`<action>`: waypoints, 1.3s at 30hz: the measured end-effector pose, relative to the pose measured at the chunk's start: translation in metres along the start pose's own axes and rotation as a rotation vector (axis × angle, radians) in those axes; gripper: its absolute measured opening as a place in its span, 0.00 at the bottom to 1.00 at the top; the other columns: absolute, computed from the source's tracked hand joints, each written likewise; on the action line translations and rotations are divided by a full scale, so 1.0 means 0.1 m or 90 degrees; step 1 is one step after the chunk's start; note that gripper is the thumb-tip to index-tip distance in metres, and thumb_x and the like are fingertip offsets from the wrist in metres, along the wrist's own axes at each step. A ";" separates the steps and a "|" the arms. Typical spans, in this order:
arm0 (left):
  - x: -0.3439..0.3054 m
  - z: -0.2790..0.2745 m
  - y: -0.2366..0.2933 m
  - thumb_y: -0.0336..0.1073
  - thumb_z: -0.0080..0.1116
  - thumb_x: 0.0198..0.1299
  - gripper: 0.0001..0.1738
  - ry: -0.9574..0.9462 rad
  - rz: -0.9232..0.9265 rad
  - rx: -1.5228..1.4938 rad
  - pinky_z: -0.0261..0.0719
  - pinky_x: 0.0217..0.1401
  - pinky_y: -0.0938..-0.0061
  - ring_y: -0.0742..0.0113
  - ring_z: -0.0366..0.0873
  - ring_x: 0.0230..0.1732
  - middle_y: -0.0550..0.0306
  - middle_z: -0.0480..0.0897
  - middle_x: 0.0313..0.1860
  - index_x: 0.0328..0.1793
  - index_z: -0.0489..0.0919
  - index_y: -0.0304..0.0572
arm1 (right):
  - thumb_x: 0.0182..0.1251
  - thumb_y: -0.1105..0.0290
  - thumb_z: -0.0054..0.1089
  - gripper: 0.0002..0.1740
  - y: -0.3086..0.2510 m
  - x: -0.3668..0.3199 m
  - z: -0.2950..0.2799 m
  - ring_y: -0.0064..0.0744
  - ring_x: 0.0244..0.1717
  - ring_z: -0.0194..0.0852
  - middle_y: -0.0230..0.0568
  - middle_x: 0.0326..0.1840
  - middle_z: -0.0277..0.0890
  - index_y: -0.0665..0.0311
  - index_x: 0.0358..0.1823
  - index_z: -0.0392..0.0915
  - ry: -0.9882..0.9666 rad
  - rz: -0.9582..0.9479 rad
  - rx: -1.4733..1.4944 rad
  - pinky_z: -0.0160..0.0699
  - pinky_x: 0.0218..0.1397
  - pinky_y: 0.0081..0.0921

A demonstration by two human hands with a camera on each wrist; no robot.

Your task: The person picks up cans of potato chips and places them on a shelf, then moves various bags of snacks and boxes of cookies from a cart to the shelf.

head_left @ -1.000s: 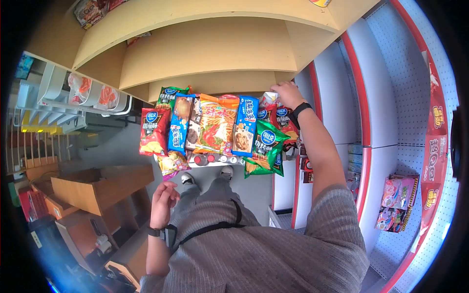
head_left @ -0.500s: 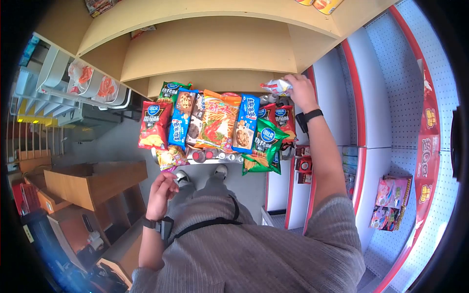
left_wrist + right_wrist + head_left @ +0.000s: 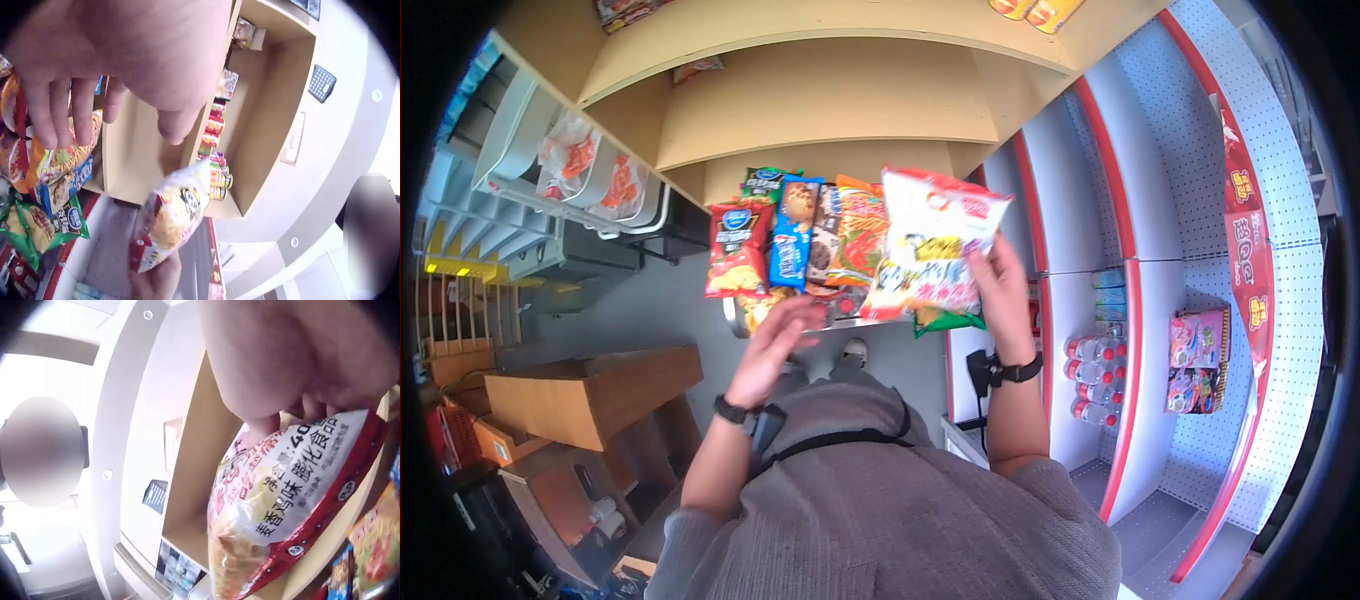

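Note:
My right hand [image 3: 1002, 298] grips a white and red snack bag [image 3: 935, 245] by its right edge, thumb on the front, held up over the right part of the packed snacks. The right wrist view shows the same puffed snack bag [image 3: 269, 506] close up, fingers at its edge. My left hand [image 3: 775, 345] is near the front of the pile, fingers spread and holding nothing. Beside it lie a red chip bag [image 3: 738, 250], a blue cookie pack [image 3: 796, 235] and an orange noodle-snack bag [image 3: 859, 230]. A green chip bag [image 3: 948, 322] shows partly from under the held bag.
A wooden shelf unit [image 3: 830, 95] stands ahead, with yellow cans [image 3: 1040, 12] on an upper level. White shelves with red edges [image 3: 1138, 390] line the right, bearing bottles [image 3: 1095, 378] and hanging packets [image 3: 1198, 360]. A wooden box [image 3: 600, 390] is at the left.
My right hand has lifted the white and red bag out from the right back and drawn it toward me, its front now facing up. The left hand has moved up and right toward the snacks.

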State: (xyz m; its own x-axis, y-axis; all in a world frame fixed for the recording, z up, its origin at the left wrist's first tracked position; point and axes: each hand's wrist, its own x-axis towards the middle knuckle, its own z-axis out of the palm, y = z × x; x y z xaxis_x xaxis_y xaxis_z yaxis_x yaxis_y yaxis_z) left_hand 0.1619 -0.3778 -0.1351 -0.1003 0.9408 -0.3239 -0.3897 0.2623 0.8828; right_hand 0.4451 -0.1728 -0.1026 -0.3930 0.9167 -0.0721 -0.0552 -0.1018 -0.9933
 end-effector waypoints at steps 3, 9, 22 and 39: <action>-0.02 0.00 0.15 0.55 0.56 0.80 0.44 -0.103 0.019 -0.003 0.68 0.81 0.58 0.54 0.67 0.82 0.41 0.68 0.82 0.90 0.52 0.39 | 0.81 0.71 0.63 0.23 0.25 -0.39 0.56 0.24 0.59 0.82 0.38 0.61 0.84 0.71 0.72 0.72 -0.079 0.039 0.020 0.82 0.62 0.26; -0.18 -0.21 0.24 0.38 0.63 0.78 0.41 -0.109 0.001 -0.006 0.74 0.77 0.67 0.63 0.72 0.76 0.47 0.71 0.79 0.88 0.55 0.32 | 0.80 0.74 0.62 0.24 0.26 -0.73 1.27 0.26 0.61 0.82 0.43 0.64 0.83 0.71 0.73 0.70 -0.040 0.056 -0.020 0.81 0.64 0.28; -0.72 -1.16 0.32 0.35 0.67 0.75 0.34 -0.048 -0.014 0.033 0.77 0.72 0.71 0.70 0.78 0.66 0.53 0.82 0.68 0.81 0.67 0.29 | 0.60 0.78 0.80 0.59 0.15 -1.08 2.37 0.41 0.84 0.58 0.49 0.84 0.57 0.58 0.88 0.48 -0.178 -0.080 -0.153 0.64 0.84 0.40; -1.04 -1.78 0.45 0.33 0.69 0.73 0.32 -0.081 0.051 0.030 0.77 0.71 0.72 0.70 0.78 0.66 0.53 0.82 0.66 0.77 0.70 0.29 | 0.59 0.81 0.81 0.65 0.19 -1.21 3.07 0.41 0.81 0.64 0.49 0.84 0.56 0.59 0.90 0.40 -0.131 -0.111 -0.068 0.77 0.77 0.40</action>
State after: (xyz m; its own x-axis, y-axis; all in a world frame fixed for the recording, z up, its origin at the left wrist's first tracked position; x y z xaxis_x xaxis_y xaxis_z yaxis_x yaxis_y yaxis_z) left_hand -0.0084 -0.5018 -0.1228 -0.0109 0.9780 -0.2083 -0.3419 0.1921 0.9199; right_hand 0.2096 -0.4049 -0.0852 -0.5648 0.8179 0.1092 -0.0456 0.1012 -0.9938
